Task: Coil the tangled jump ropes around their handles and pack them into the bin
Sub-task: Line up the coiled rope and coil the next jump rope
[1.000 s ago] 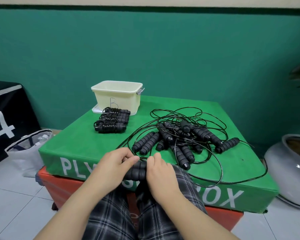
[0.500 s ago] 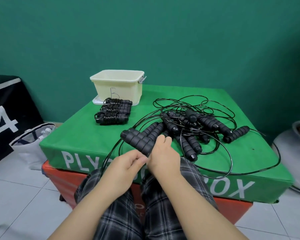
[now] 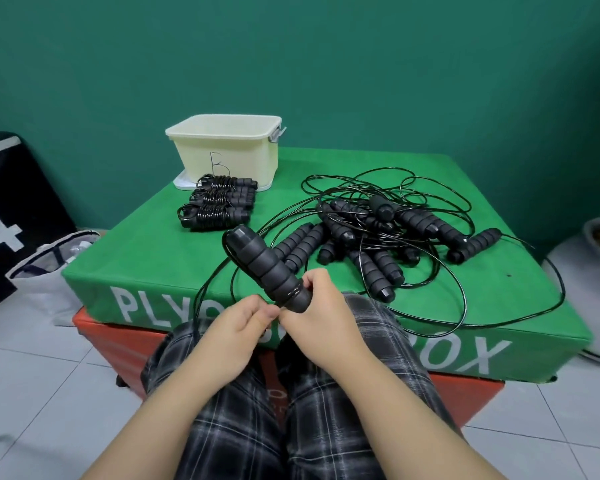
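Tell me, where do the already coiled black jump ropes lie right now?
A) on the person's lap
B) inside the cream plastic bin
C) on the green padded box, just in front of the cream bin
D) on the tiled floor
C: the coiled black jump ropes lie in a small row on the green padded box, directly in front of the cream plastic bin, not inside it.

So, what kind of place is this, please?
Probably a gym or sports room: a padded plyo box serves as the table, jump ropes lie on it, and the floor is tiled.
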